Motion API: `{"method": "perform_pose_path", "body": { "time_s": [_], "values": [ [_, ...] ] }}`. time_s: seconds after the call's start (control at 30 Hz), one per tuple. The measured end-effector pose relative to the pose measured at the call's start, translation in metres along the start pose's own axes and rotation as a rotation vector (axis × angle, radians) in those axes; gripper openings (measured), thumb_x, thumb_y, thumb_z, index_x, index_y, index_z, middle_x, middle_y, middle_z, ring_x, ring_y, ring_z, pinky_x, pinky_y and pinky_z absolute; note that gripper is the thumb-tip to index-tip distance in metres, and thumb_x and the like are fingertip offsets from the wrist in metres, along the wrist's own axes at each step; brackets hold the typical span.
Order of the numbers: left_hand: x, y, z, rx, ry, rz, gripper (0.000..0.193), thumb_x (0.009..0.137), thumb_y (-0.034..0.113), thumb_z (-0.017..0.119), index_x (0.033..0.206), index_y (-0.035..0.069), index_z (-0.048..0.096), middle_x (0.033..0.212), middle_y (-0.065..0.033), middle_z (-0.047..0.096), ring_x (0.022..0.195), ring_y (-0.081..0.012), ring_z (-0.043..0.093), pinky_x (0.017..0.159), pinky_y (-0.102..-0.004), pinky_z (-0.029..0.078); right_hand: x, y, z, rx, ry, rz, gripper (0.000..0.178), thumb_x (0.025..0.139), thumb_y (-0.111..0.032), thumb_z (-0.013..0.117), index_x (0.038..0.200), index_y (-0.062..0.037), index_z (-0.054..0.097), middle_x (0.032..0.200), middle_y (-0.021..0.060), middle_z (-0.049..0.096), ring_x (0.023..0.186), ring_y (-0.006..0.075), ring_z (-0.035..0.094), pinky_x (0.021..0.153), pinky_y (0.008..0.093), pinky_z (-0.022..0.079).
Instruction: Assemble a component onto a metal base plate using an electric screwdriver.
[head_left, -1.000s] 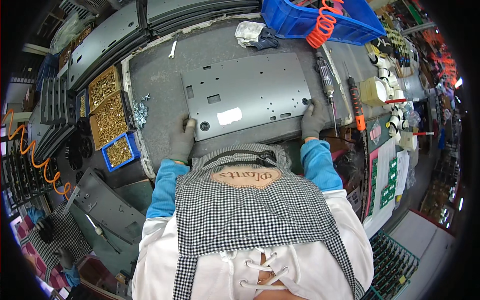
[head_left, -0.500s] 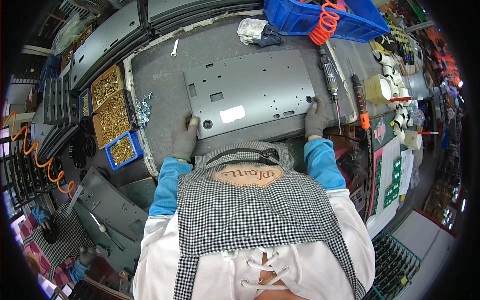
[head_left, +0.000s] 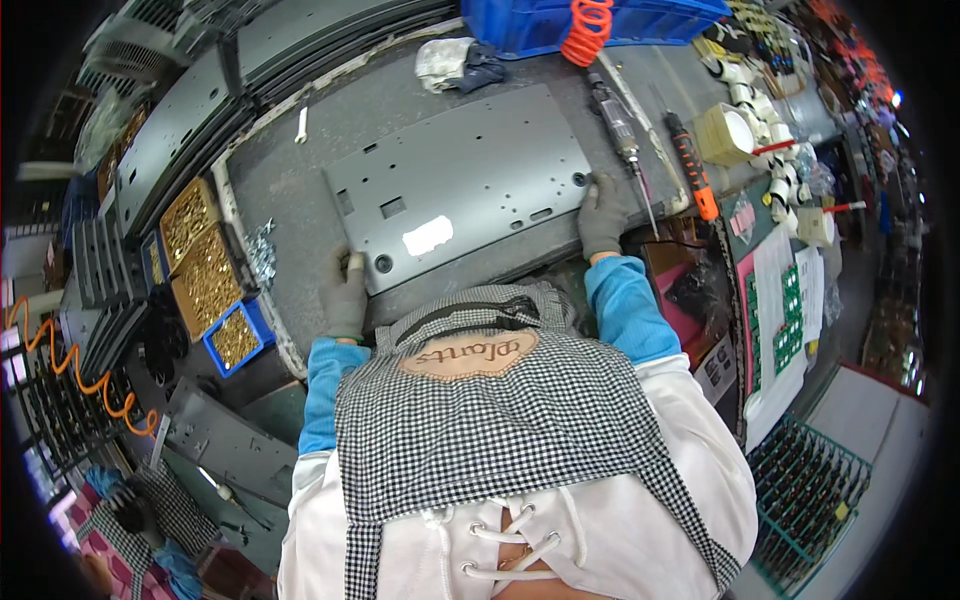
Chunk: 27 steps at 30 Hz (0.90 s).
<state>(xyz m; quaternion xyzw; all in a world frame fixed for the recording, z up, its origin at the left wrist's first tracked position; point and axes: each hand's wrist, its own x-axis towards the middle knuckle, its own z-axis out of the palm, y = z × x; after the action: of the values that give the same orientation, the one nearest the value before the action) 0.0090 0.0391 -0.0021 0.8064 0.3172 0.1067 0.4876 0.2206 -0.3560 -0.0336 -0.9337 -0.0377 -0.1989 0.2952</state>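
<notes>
A wide grey metal panel with holes, cut-outs and a white label lies flat on the dark workbench in front of me. At its near left corner my left hand, in a grey glove, is closed on the edge with the thumb toward the top face. My right hand, gloved the same way, grips the near right corner beside a round black foot. The fingers under the panel are hidden on both sides.
Left of the panel are loose silver screws, trays of brass fasteners and a wrench. A cloth and blue crate stand beyond. Two screwdrivers lie right. A co-worker's gloved hand shows lower left.
The whole view has shifted and turned slightly, so bench and panel appear further left. Both hands stay at the same corners, and the panel keeps about the same place on the bench.
</notes>
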Motion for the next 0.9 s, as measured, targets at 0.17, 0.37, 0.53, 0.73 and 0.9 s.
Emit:
{"method": "perform_pose_path", "body": {
  "time_s": [0.17, 0.37, 0.53, 0.73, 0.9],
  "values": [
    [-0.005, 0.012, 0.002, -0.002, -0.053, -0.089, 0.053, 0.1, 0.039, 0.056, 0.138, 0.002, 0.054, 0.128, -0.02, 0.064, 0.114, -0.0306, 0.06, 0.1, -0.0391, 0.046, -0.005, 0.02, 0.019, -0.014, -0.093, 0.137, 0.024, 0.095, -0.016, 0.053, 0.112, -0.0041, 0.063, 0.109, 0.0195, 0.064, 0.106, 0.0402, 0.059, 0.098, 0.0465, 0.045],
    [0.001, -0.008, 0.011, 0.076, -0.042, -0.061, 0.055, 0.103, 0.042, 0.051, 0.137, -0.002, 0.053, 0.129, -0.0207, 0.062, 0.115, -0.031, 0.059, 0.101, -0.0384, 0.046, 0.027, 0.004, -0.078, 0.209, 0.056, 0.013, 0.021, 0.09, -0.017, 0.06, 0.109, -0.0087, 0.065, 0.106, 0.0181, 0.065, 0.103, 0.0391, 0.062, 0.09, 0.0458, 0.05],
    [0.006, 0.002, 0.021, 0.31, 0.105, -0.127, 0.053, 0.103, 0.039, 0.05, 0.132, -0.005, 0.056, 0.131, -0.0232, 0.06, 0.115, -0.0339, 0.059, 0.1, -0.0394, 0.047, 0.067, 0.103, -0.206, -0.09, 0.423, 0.259, 0.018, 0.092, -0.025, 0.06, 0.1, -0.0113, 0.069, 0.097, 0.0161, 0.066, 0.091, 0.0391, 0.063, 0.078, 0.0495, 0.051],
    [0.013, 0.01, 0.035, 0.273, 0.231, -0.254, 0.05, 0.102, 0.038, 0.053, 0.129, -0.004, 0.059, 0.128, -0.0226, 0.062, 0.11, -0.0331, 0.061, 0.095, -0.0402, 0.05, 0.084, 0.227, -0.24, -0.4, -0.047, 0.668, 0.028, 0.092, -0.037, 0.059, 0.103, -0.0142, 0.071, 0.097, 0.0156, 0.07, 0.097, 0.0382, 0.067, 0.084, 0.0495, 0.054],
    [0.01, 0.013, 0.047, 0.257, 0.3, -0.268, 0.049, 0.101, 0.037, 0.054, 0.129, -0.003, 0.058, 0.126, -0.0225, 0.063, 0.107, -0.032, 0.061, 0.093, -0.0396, 0.05, 0.111, 0.247, -0.22, -0.474, -0.065, 0.675, 0.026, 0.091, -0.032, 0.06, 0.105, -0.0137, 0.073, 0.115, 0.0166, 0.067, 0.105, 0.0377, 0.066, 0.088, 0.0477, 0.054]
  ]
}}
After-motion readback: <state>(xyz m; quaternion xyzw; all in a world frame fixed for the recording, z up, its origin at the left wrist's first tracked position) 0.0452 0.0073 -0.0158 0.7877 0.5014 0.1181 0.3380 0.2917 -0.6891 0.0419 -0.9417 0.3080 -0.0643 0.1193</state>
